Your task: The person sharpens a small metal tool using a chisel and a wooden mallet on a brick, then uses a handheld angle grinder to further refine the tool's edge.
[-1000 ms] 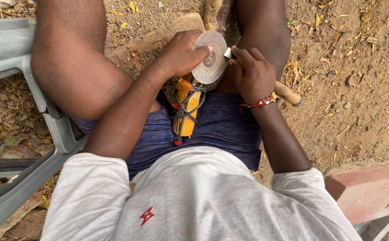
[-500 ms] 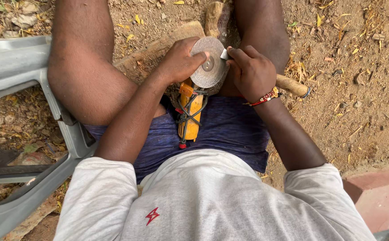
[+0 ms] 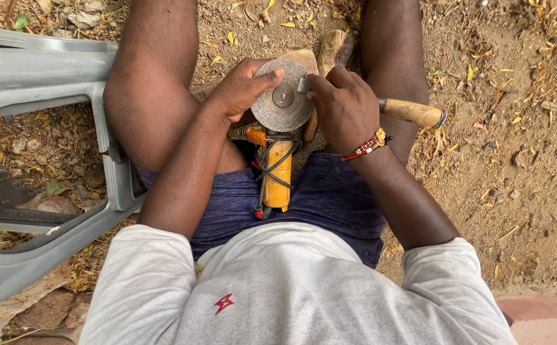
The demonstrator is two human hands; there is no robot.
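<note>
An orange angle grinder (image 3: pixel 277 172) lies on my lap between my thighs, its round grey disc (image 3: pixel 283 96) facing up. My left hand (image 3: pixel 243 86) grips the disc's left rim, thumb across its top edge. My right hand (image 3: pixel 344 105) is closed around a wooden-handled tool (image 3: pixel 411 112), whose small metal tip (image 3: pixel 303 84) touches the disc's right edge near the centre nut. A red bead bracelet (image 3: pixel 368 145) circles my right wrist. The grinder's black cord is wrapped around its body.
A grey plastic chair (image 3: pixel 42 83) lies tipped at my left. Bare dirt with dry leaves spreads all round. A stone or wood block (image 3: pixel 333 48) sits between my knees beyond the disc. Reddish paving (image 3: pixel 540 316) lies at lower right.
The view has shifted slightly and come closer. My hands stay on the disc and the tool; the tool's tip remains at the disc's right edge.
</note>
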